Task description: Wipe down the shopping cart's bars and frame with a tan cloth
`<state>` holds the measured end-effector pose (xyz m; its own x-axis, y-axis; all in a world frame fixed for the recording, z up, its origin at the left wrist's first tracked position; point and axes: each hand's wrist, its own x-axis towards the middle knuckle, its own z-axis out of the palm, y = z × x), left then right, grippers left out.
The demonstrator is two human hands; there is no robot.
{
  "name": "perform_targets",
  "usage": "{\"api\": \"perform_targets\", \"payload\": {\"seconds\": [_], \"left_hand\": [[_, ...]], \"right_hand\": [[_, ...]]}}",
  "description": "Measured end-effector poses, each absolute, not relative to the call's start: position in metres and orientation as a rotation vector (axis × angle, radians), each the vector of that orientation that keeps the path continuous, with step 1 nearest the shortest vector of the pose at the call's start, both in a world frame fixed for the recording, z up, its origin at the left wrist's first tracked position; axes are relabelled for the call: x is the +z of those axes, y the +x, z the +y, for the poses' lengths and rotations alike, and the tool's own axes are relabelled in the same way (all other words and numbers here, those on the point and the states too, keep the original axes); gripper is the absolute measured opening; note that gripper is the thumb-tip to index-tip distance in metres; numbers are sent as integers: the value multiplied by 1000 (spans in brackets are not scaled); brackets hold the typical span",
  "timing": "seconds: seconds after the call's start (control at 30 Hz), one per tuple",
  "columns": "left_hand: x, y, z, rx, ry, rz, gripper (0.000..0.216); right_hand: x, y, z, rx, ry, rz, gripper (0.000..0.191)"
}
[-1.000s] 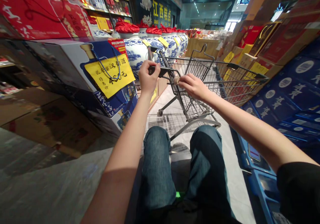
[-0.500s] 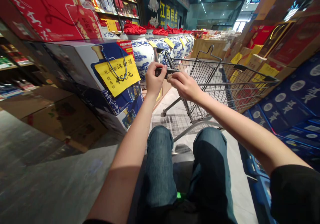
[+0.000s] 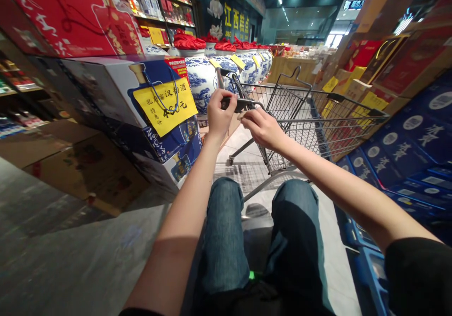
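My left hand (image 3: 219, 111) is closed, thumb and fingers gripping a dark bar-like thing (image 3: 240, 103) in front of the shopping cart (image 3: 294, 118). Whether that bar belongs to the cart's handle I cannot tell. Just right of it and slightly lower, my right hand (image 3: 263, 126) pinches a small tan, soft-looking scrap (image 3: 240, 116) between thumb and fingertips. The scrap sits just below the dark bar. Both forearms reach forward above my knees in blue jeans (image 3: 228, 226). The cart's wire basket stretches away to the right.
Stacked gift boxes (image 3: 106, 78) with a yellow price sign (image 3: 165, 105) stand at left, beside a cardboard box (image 3: 84, 170). Blue-and-white jars (image 3: 197, 73) with red cloth tops line up ahead. Blue cartons (image 3: 402, 141) and other boxes are piled at right.
My right hand has moved slightly right and down with the tan scrap, so more of the dark bar shows. My left hand keeps its grip. The view has shifted a little.
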<state>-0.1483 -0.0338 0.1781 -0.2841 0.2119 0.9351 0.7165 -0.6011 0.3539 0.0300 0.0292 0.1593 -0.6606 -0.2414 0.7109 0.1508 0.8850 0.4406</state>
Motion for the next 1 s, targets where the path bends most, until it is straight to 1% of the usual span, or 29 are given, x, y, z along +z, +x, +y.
{"api": "perform_targets", "payload": {"seconds": [0.17, 0.23, 0.33, 0.47, 0.53, 0.6, 0.7, 0.77, 0.93, 1.0], "left_hand": [[178, -147, -35, -1953, -1657, -1144, 16], [179, -147, -34, -1950, -1654, -1144, 17], [178, -146, -34, -1958, -1628, -1118, 19], [177, -143, -35, -1964, -1627, -1091, 23], [177, -143, -35, -1961, -1616, -1110, 24], [177, -144, -33, -1961, -1610, -1114, 25], [178, -150, -29, -1958, -1632, -1114, 28], [178, -154, -26, -1958, -1636, -1129, 31], [178, -161, -22, -1978, -1596, -1145, 33], [177, -162, -21, -1971, -1604, -1131, 31]], "right_hand": [[123, 52, 36, -674, 73, -2263, 30], [117, 63, 36, -682, 61, -2291, 31], [132, 63, 33, -701, 73, -2215, 29], [155, 52, 35, -633, 16, -2124, 30], [146, 52, 41, -630, 53, -2170, 29], [126, 60, 48, -641, 99, -2247, 30], [105, 72, 53, -621, 61, -2347, 32], [109, 72, 52, -609, 43, -2353, 33], [154, 45, 47, -537, -11, -2186, 32], [155, 38, 48, -542, -22, -2150, 31]]}}
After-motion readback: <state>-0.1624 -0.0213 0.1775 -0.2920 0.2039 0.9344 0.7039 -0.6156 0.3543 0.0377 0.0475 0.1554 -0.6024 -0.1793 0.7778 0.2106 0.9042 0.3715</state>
